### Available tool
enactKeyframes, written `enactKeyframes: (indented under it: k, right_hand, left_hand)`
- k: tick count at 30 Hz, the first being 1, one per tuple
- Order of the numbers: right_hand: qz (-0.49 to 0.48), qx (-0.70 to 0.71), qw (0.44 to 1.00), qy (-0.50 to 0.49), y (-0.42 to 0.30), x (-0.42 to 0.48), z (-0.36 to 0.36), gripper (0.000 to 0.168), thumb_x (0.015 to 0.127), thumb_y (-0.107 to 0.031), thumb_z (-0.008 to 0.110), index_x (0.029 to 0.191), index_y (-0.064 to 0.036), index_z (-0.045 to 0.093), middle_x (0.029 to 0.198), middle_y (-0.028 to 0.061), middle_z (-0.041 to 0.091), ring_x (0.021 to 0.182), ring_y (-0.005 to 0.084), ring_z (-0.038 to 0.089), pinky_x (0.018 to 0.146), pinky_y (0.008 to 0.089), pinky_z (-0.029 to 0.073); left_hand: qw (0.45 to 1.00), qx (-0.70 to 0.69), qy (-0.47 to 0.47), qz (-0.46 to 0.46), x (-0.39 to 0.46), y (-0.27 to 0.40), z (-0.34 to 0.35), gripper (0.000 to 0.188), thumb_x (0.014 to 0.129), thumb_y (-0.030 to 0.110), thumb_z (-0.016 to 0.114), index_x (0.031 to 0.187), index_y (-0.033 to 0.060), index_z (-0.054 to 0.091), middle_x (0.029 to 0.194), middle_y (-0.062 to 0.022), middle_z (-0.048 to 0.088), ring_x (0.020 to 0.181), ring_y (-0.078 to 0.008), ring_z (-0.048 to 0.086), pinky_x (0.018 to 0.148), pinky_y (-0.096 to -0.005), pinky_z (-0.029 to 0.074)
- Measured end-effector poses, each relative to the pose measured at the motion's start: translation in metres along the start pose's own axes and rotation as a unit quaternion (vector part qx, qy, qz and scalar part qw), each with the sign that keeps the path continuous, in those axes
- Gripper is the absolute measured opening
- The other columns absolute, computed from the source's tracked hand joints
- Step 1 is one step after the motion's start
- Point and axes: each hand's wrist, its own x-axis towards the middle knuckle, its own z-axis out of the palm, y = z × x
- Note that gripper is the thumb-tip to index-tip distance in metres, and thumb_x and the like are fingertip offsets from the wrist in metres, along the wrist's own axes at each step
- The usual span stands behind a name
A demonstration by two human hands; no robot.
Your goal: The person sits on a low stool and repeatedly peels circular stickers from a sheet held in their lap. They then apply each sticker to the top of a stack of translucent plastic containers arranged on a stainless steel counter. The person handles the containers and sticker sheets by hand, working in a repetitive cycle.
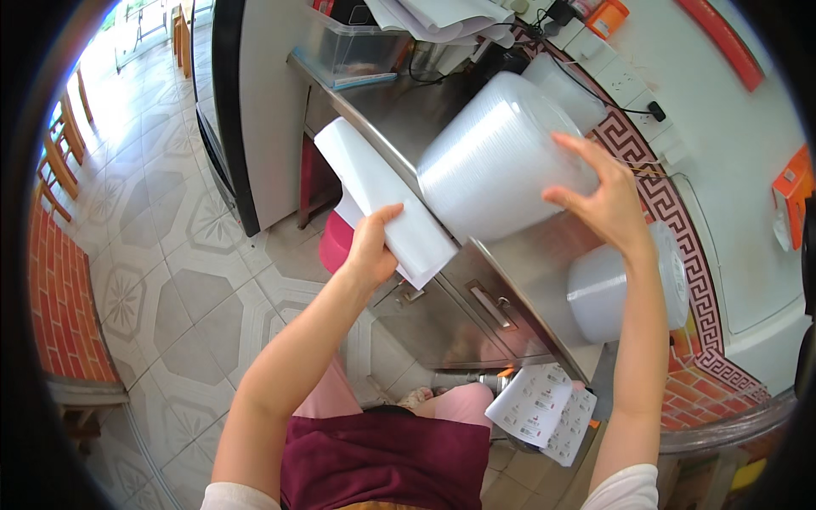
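Observation:
My left hand (pixel 373 245) grips a folded sheaf of white paper (pixel 389 204), thumb on top, at the front edge of a stainless steel counter (pixel 382 105). My right hand (pixel 599 191) is raised with thumb and fingers spread at the top end of a large stack of clear plastic lids or shallow containers (pixel 494 159). Whether the fingertips touch the stack I cannot tell. A second plastic stack (pixel 621 287) stands on the counter, partly behind my right forearm. Another plastic stack (pixel 564 92) is behind the large one, by the wall.
A clear plastic bin (pixel 357 54) and white sheets (pixel 440 19) are at the counter's far end. Power sockets (pixel 618 80) with cables line the wall. A fridge (pixel 271 108) stands to the left. Printed sheets (pixel 535 408) lie near my knees, below the steel drawer (pixel 494 303). A pink stool (pixel 335 242) is beneath.

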Motion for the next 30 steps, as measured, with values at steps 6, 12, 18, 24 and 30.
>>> enactKeyframes:
  k: [6, 12, 18, 24, 30]
  right_hand:
    - [0.047, -0.054, 0.997, 0.025, -0.018, -0.058, -0.019, 0.058, 0.068, -0.036, 0.075, 0.115, -0.007, 0.058, 0.116, 0.0152, 0.058, 0.108, 0.0304, 0.053, 0.092, 0.0372, 0.042]
    - [0.017, -0.153, 0.967, 0.202, -0.012, -0.107, -0.007, 0.051, 0.081, -0.025, 0.065, 0.124, -0.002, 0.048, 0.122, 0.0206, 0.05, 0.109, 0.0353, 0.049, 0.094, 0.0429, 0.038]
    - [0.234, 0.136, 0.764, 0.585, 0.08, -0.217, -0.068, 0.045, 0.092, -0.031, 0.048, 0.121, 0.003, 0.045, 0.122, 0.0135, 0.05, 0.112, 0.0257, 0.048, 0.097, 0.0383, 0.035]
    - [0.323, 0.588, 0.69, 0.272, 0.141, -0.23, -0.076, 0.053, 0.092, -0.038, 0.043, 0.133, -0.004, 0.037, 0.127, 0.0097, 0.047, 0.116, 0.0194, 0.046, 0.098, 0.0349, 0.034]
    - [0.293, 0.574, 0.738, 0.199, 0.121, -0.242, -0.076, 0.053, 0.088, -0.029, 0.046, 0.133, -0.003, 0.036, 0.128, 0.0093, 0.047, 0.117, 0.019, 0.045, 0.098, 0.032, 0.035]
  left_hand:
    - [0.998, 0.061, -0.01, -0.026, -0.052, -0.043, 0.021, 0.042, 0.083, 0.007, 0.056, 0.119, -0.0071, 0.04, 0.115, -0.0186, 0.05, 0.105, -0.0293, 0.052, 0.091, -0.0408, 0.044]
    - [0.992, 0.12, -0.006, -0.039, -0.071, -0.072, 0.045, 0.04, 0.084, 0.009, 0.055, 0.119, -0.0044, 0.041, 0.109, -0.0169, 0.053, 0.102, -0.0282, 0.053, 0.089, -0.0407, 0.045]
    - [0.989, 0.144, 0.017, -0.036, -0.089, -0.09, 0.015, 0.037, 0.085, 0.008, 0.053, 0.118, -0.004, 0.042, 0.108, -0.0165, 0.053, 0.1, -0.0278, 0.054, 0.087, -0.0409, 0.046]
    - [0.99, 0.119, 0.023, -0.068, -0.097, -0.134, -0.002, 0.04, 0.085, 0.007, 0.053, 0.121, -0.0035, 0.039, 0.113, -0.0161, 0.05, 0.105, -0.0282, 0.051, 0.092, -0.0412, 0.043]
    - [0.988, 0.13, 0.03, -0.074, -0.108, -0.144, 0.001, 0.038, 0.085, 0.007, 0.053, 0.12, -0.0027, 0.04, 0.115, -0.016, 0.05, 0.107, -0.0283, 0.051, 0.092, -0.042, 0.043]
